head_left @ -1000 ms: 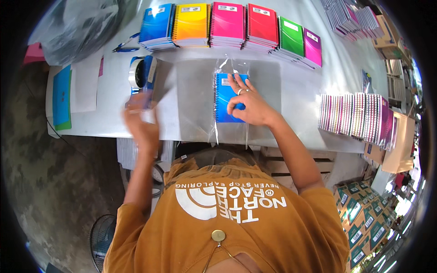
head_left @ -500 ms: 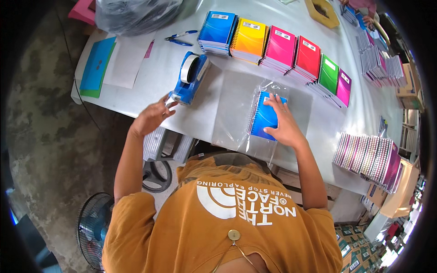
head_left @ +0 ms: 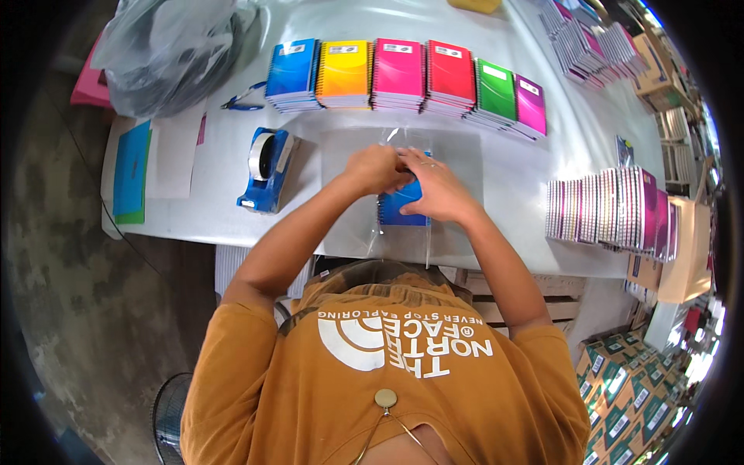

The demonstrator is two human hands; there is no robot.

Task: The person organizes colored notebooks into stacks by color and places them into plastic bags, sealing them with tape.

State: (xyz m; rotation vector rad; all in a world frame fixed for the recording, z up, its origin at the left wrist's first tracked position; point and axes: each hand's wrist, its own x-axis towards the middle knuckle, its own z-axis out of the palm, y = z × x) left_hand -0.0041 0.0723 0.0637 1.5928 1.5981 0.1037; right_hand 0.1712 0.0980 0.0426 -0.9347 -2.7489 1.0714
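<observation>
The white worktop (head_left: pixel 511 167) stands over a rough concrete floor, with cartons stacked at the lower right. Along its far edge lies a row of spiral notebook stacks (head_left: pixel 403 74) in blue, yellow, pink, red, green and magenta. A blue tape dispenser (head_left: pixel 267 167) sits left of centre. A further block of notebooks standing on edge (head_left: pixel 608 205) occupies the right side.

Change since half a second ago: the left hand (head_left: pixel 376 167), previously open and apart on the worktop edge near the tape dispenser, has moved in and now meets the right hand (head_left: pixel 438 190) over the blue notebook (head_left: pixel 403 205). The right hand has held its place on the notebook.

Present state: both hands are curled and pinching at the upper end of the notebook, where the mouth of the clear plastic sleeve (head_left: pixel 399 136) lies. The notebook lies flat inside the sleeve at the worktop centre, directly in front of the person. Whether a strip of tape is between the fingers cannot be determined.

Judgement: the work has passed from steadying with one hand to closing the sleeve mouth with both.
</observation>
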